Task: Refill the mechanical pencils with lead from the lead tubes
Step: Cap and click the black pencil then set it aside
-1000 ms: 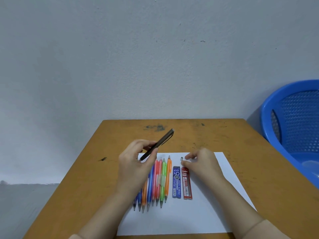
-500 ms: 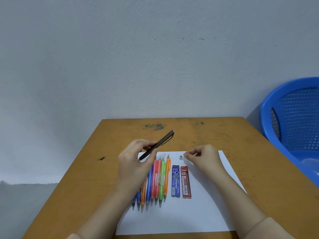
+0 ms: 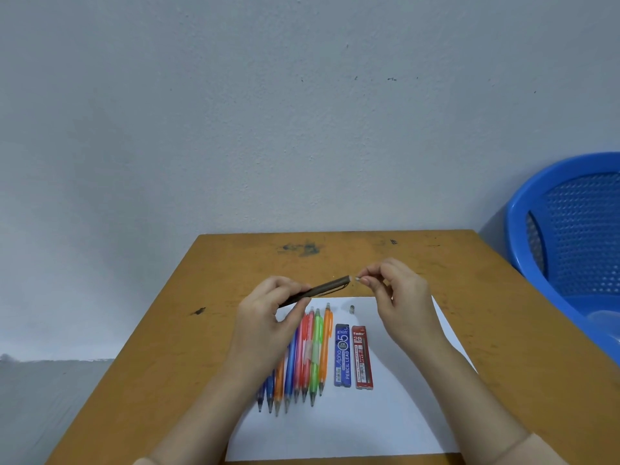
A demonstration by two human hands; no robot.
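My left hand (image 3: 268, 320) grips a dark brown mechanical pencil (image 3: 327, 287) above the table, its back end pointing up and right. My right hand (image 3: 399, 293) pinches a tiny white eraser (image 3: 357, 279) just off that end. The pencil's small grey cap (image 3: 352, 309) lies on the white paper (image 3: 385, 421). Several coloured mechanical pencils (image 3: 310, 357) lie side by side on the paper, partly hidden by my left wrist. To their right lie a blue lead tube (image 3: 342, 355) and a red lead tube (image 3: 363, 357).
The paper lies on an orange-brown wooden table (image 3: 174, 357) with dark smudges near its far edge. A blue plastic basket (image 3: 567, 236) stands off the table's right side. A grey wall rises behind.
My right hand lifted from the paper, leaving the grey cap there, and now pinches the white eraser at the pencil's back end. The left hand lowered the pencil's back end a little.
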